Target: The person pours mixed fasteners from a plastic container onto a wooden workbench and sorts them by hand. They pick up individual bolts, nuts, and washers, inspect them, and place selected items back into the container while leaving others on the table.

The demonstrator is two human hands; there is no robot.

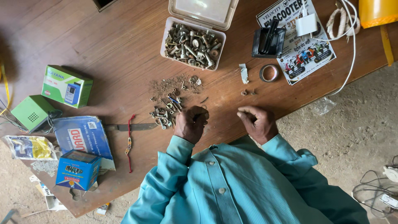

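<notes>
On the wooden desk (124,54), two hands by a pile of screws.
The left hand (191,123) is curled shut, touching the loose pile of screws (168,110) (small, rusty bits); I cannot tell what it grips. The right hand (258,122) is clenched, well apart. A full box of bolts (192,43) sits behind.

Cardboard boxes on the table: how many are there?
3: a green box near the left edge, a smaller green box just below-left of it, and a blue box at the near corner. Others may be out of frame.
</notes>
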